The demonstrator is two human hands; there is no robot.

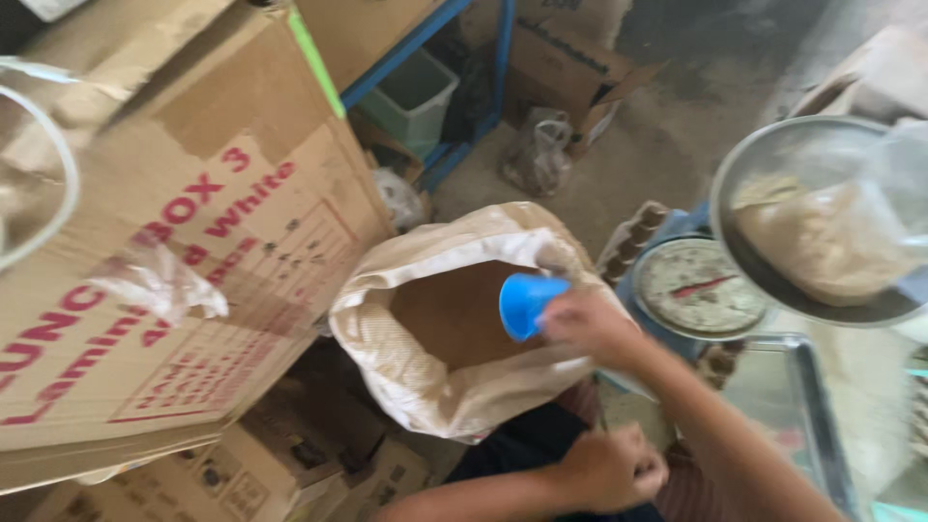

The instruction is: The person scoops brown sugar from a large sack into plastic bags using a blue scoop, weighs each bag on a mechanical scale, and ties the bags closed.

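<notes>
Several cardboard boxes (184, 242) crowd the left half of the view, the largest printed in red and tilted toward the camera, smaller ones (290, 469) wedged below it at floor level. Behind them a blue metal rack (435, 48) holds more cartons and a pale bin (418, 97), and a strip of bare concrete floor (667, 135) runs back between the rack and the right side, the only open ground in sight. At centre a woven sack (425, 377) stands with its mouth rolled down, brown powder (454, 314) inside. The right hand (592, 324) reaches over the sack's rim, fingers wrapped around a blue cup (527, 303) held just above the powder. The left hand (614, 469) rests low near the lap, curled into a loose fist, apparently empty. Just beside the sack's right edge sits a dial scale (698, 287), its round metal pan (822, 232) carrying a clear bag of the same brown powder (822, 242). A metal tray (802, 416) lies below it, hemming in the right side.
</notes>
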